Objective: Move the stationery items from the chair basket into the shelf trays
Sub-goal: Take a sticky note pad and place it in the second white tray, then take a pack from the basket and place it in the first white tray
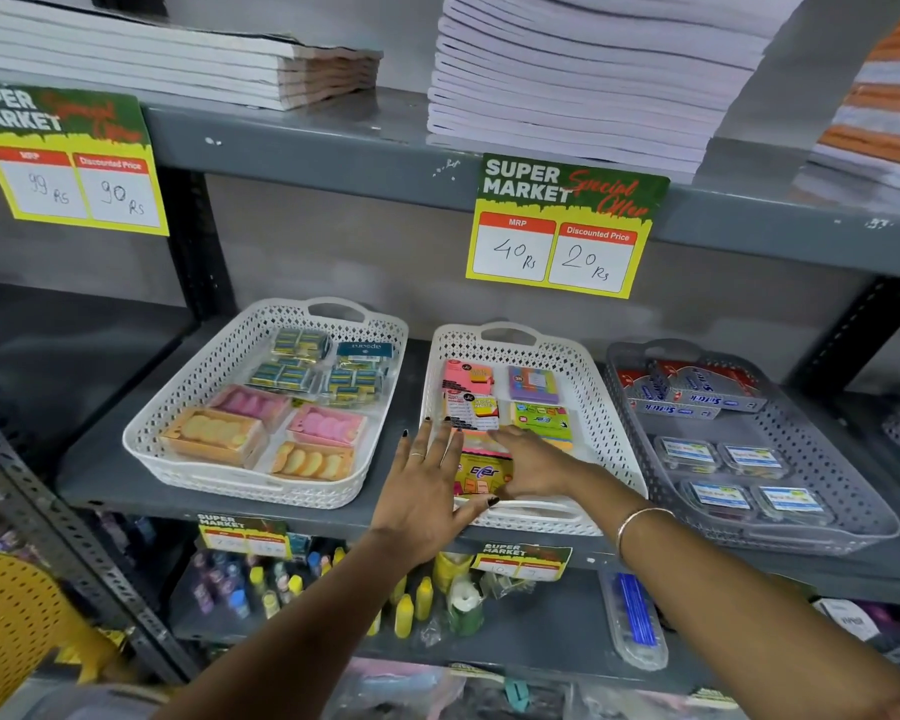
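The middle white tray (606,423) on the grey shelf holds colourful sticky-note packs (533,383). My left hand (427,491) hovers over the tray's front left corner, palm down with fingers spread and nothing in it. My right hand (536,462) lies palm down on the packs in the tray's front half, its fingers pointing left. A yellow and pink pack (484,475) lies in the tray between the two hands. The chair basket is mostly out of view; only a yellow perforated chair (11,621) shows at the bottom left.
A left white tray (188,407) holds boxed erasers. A grey tray (842,491) on the right holds staple boxes and small clear boxes. Notebook stacks (583,80) fill the shelf above. A price card (562,226) hangs over the middle tray. Glue bottles (411,605) stand on the shelf below.
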`<act>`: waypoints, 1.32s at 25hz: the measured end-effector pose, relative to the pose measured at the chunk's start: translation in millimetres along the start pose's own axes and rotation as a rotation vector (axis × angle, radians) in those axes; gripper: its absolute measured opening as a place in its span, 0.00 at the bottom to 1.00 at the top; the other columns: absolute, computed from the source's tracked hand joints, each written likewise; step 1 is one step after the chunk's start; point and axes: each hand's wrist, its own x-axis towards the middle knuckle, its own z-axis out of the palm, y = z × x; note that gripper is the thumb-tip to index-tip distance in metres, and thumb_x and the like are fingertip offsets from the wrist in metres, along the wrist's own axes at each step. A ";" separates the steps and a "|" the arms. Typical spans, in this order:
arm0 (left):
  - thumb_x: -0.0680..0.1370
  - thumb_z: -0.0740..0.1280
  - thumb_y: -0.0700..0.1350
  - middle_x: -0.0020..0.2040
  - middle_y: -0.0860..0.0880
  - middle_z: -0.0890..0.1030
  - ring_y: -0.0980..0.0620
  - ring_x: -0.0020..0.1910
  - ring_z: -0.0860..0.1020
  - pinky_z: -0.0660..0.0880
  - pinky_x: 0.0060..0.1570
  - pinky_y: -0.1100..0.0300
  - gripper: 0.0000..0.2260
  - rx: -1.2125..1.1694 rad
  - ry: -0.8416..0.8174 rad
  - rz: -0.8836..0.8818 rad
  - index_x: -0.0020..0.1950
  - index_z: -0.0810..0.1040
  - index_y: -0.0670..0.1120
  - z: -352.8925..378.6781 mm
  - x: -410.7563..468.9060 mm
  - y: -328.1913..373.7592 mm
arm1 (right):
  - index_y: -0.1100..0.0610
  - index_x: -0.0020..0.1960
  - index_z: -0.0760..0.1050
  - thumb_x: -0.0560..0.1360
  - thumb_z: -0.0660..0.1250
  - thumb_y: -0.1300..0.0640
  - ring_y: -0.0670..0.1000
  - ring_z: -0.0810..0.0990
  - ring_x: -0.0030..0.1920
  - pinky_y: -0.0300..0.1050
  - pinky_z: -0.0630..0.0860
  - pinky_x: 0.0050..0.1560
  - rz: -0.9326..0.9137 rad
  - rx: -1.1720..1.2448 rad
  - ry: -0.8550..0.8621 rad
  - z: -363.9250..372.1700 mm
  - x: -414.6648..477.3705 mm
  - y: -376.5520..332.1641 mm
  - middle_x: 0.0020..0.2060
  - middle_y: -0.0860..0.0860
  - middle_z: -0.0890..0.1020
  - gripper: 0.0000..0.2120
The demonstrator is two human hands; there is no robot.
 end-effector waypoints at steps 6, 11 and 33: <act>0.78 0.42 0.65 0.77 0.45 0.48 0.45 0.75 0.46 0.46 0.71 0.44 0.35 -0.083 0.353 -0.019 0.76 0.48 0.42 -4.8 -37.7 -33.2 | 0.61 0.66 0.71 0.69 0.73 0.59 0.58 0.75 0.63 0.47 0.70 0.64 -0.165 0.049 0.233 -46.9 3.6 -39.5 0.63 0.59 0.75 0.27; 0.77 0.52 0.62 0.76 0.48 0.42 0.44 0.75 0.45 0.39 0.71 0.48 0.36 -0.049 0.369 -0.401 0.76 0.44 0.43 9.1 -124.4 -111.8 | 0.59 0.60 0.76 0.70 0.69 0.64 0.59 0.80 0.54 0.53 0.74 0.59 -0.455 0.221 0.466 -44.3 26.9 -164.1 0.53 0.58 0.81 0.18; 0.79 0.42 0.65 0.75 0.39 0.56 0.42 0.74 0.51 0.43 0.70 0.49 0.36 -0.187 -0.129 -1.443 0.74 0.54 0.38 297.9 -508.9 -127.5 | 0.58 0.73 0.59 0.76 0.59 0.67 0.55 0.60 0.74 0.51 0.64 0.69 -1.413 -0.602 -0.575 517.8 36.2 -440.0 0.74 0.55 0.62 0.27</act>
